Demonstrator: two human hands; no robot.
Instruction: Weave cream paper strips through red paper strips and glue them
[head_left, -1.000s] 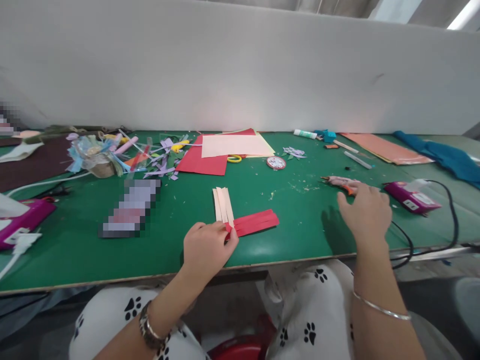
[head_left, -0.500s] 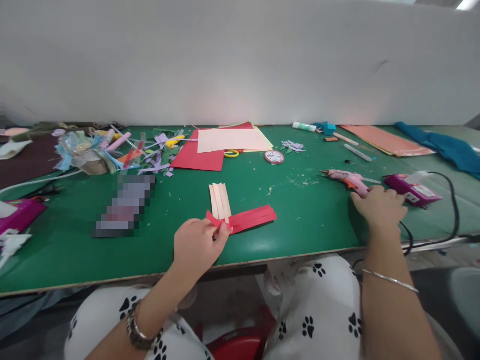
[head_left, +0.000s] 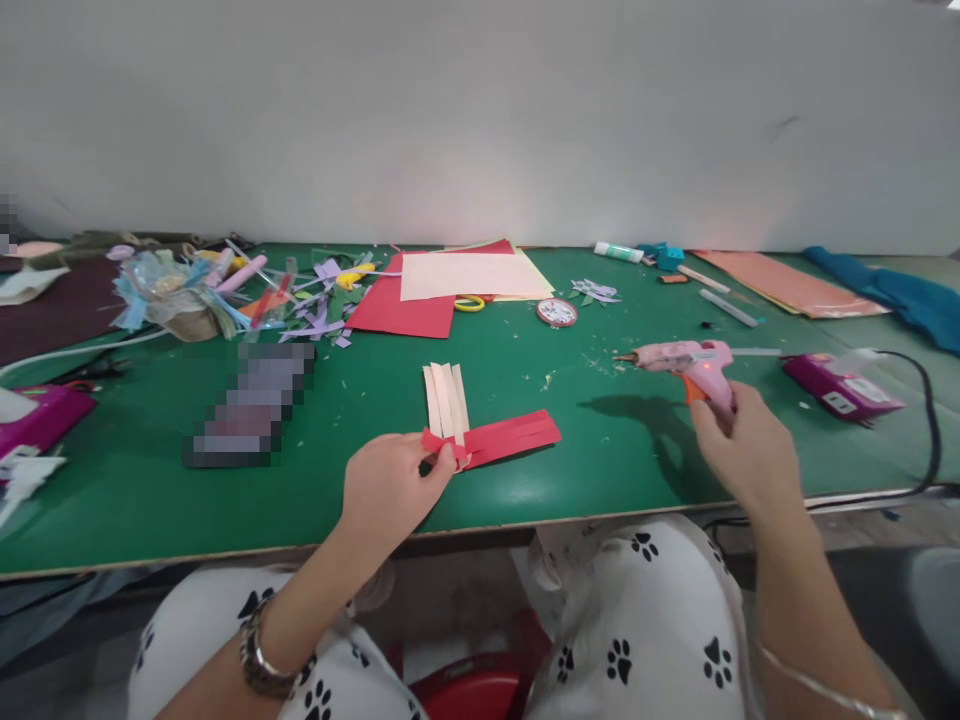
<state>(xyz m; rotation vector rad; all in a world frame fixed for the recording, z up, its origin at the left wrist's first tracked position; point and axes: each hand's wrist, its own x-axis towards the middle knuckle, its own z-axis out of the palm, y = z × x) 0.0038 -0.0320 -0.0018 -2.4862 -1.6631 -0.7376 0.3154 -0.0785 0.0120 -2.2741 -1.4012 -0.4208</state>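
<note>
Counter [head_left: 600, 470] is pretty crowded round the edges tbh. Two purple boxes [head_left: 840, 388], one far left, one far right, and the right one sits just past the back of the pink glue gun [head_left: 675, 356]. One dark slab [head_left: 251, 405], blurred out, lies beyond the left hand [head_left: 390, 490]. Further back: a heap of paper scraps [head_left: 322, 310], some paper sheets [head_left: 465, 275], a yellow handle [head_left: 470, 304], one red-rimmed disc [head_left: 556, 313], one white-and-green tube [head_left: 619, 252]. Any print on the tube or boxes is too small to read. Right hand [head_left: 750, 450] has its fingers wrapped round the gun's grip, off the counter. Left fingers pinch the left end of the red strips [head_left: 517, 437], where they meet the cream strips [head_left: 445, 395], front and centre.
</note>
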